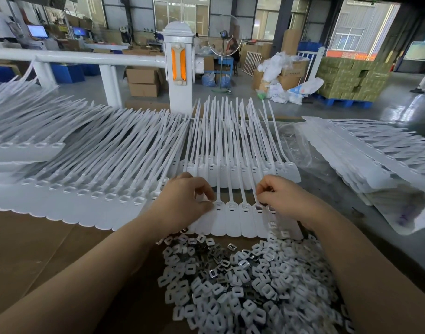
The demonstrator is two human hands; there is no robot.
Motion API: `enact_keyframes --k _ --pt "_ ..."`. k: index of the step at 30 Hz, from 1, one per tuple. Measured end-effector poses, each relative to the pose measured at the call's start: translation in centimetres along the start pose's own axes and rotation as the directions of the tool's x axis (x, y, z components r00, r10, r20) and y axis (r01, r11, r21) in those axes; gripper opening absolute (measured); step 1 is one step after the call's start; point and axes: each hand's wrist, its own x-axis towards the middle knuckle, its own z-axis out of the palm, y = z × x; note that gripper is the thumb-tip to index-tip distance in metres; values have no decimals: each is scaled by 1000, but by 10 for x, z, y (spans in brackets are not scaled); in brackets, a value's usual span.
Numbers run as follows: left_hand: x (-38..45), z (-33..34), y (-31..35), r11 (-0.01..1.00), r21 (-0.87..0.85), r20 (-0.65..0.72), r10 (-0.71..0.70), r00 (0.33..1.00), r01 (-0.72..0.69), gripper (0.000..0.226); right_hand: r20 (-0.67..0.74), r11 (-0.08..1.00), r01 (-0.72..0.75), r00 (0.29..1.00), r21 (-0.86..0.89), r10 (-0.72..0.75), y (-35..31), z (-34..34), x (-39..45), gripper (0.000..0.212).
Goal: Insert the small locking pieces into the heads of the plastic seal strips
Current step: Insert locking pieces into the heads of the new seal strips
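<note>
Bright, even daylight from the tall factory windows (pixel 358 32) far beyond the hands; panes blown out. Glare streaks on the glossy grey floor (pixel 399 102). Soft, weak shadows under both forearms. Strong wide-angle bending at frame edges. Centre sharp, background slightly soft, corners dim.

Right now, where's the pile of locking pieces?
Head view, bottom centre-right: the pile lies on the cardboard between the forearms, just below the strip row that both hands work on.
</note>
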Motion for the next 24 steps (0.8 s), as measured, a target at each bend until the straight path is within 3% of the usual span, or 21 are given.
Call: enact_keyframes --k 4,7,16,19,24 --pt "-2 -17 -1 981 -186 336 118 934 -57 12 -84 999 53 995 4 -52 -1 5 1 14" --pt "-4 -22 0 981 -185 490 143 860 -58 15 -106 994 109 989 25 -106 -4 9 0 15" --pt "-9 -29 5 983 -139 590 178 788 -118 8 -146 979 197 971 57 -187 -9 10 -1 12" --pt "-10 -32 5 980 -186 623 178 761 -77 13 -151 977 205 970 65 -193 -9 10 -2 11" --pt "-10 -30 7 985 -133 617 168 769 -109 17 -152 975 217 967 56 -206 -9 12 -2 11"
